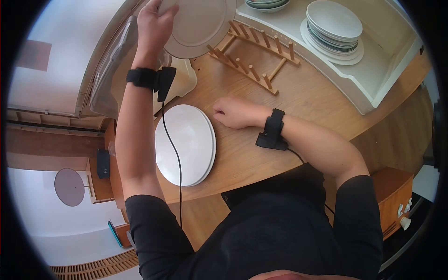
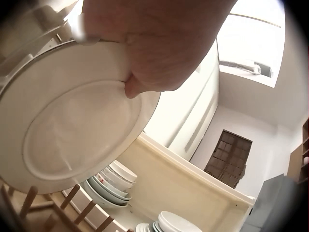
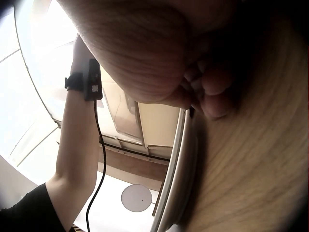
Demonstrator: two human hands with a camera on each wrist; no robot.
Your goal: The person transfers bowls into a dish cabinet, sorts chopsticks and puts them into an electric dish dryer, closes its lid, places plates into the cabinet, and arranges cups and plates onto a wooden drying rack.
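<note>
My left hand (image 1: 154,29) is raised at the top left of the head view and grips a large pale plate (image 1: 201,29) by its rim. In the left wrist view the thumb lies over the face of that plate (image 2: 77,130), which is tilted up near a wooden dish rack (image 1: 252,70). My right hand (image 1: 240,112) rests on the wooden table (image 1: 242,158), its fingers loosely curled and holding nothing. Just left of it lie two stacked white oval plates (image 1: 184,144). In the right wrist view the fingertips (image 3: 216,105) are against the tabletop.
A cream open-fronted tray (image 1: 373,70) stands at the back right. It holds a tall stack of plates (image 1: 334,28) and some nested bowls (image 1: 267,4). A cream container (image 1: 185,77) sits at the back left, partly behind the left wrist. A black cable (image 1: 175,154) hangs from that wrist across the oval plates.
</note>
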